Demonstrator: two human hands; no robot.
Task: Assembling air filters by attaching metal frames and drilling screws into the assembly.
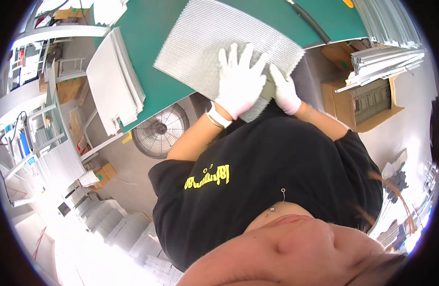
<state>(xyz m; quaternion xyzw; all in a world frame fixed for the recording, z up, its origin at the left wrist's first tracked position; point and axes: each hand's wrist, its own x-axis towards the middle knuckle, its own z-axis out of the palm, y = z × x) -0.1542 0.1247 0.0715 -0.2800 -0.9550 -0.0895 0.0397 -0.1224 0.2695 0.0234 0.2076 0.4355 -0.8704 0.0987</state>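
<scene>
Silver-grey, fine-patterned, metal-looking mesh sheet (pixel 195 45), roughly rectangular: spread mostly across green, smooth-topped counter (pixel 155 90), near corner hanging past front edge toward black short-sleeved shirt (pixel 276 152). Single sheet or several layered, cannot tell.

Handling, by judgement: looks light for its spread, thin, springy rather than soft; likely to flex if lifted by one corner, and to slide easily on smooth top. Cut rims possibly scratchy, cells perhaps easily creased under hard pressing. Best taken by two opposite edges, palms flat for support, no pinching mid-sheet.

Relative to fingers: directly under white-gloved left hand (pixel 242 81), fingers fanned out and laid on upper face, unclenched, nothing gripped. White-gloved right hand (pixel 286 93) at right-hand edge near overhanging corner; underside hidden, so cannot tell whether clasping the rim or merely resting there.

Nearby: stack of thin whitish sheets (pixel 115 81) at counter's left end, well apart from both hands; black rod-shaped handle (pixel 310 21) to right of mesh; round grey caged fan (pixel 161 127) past front edge, left.
</scene>
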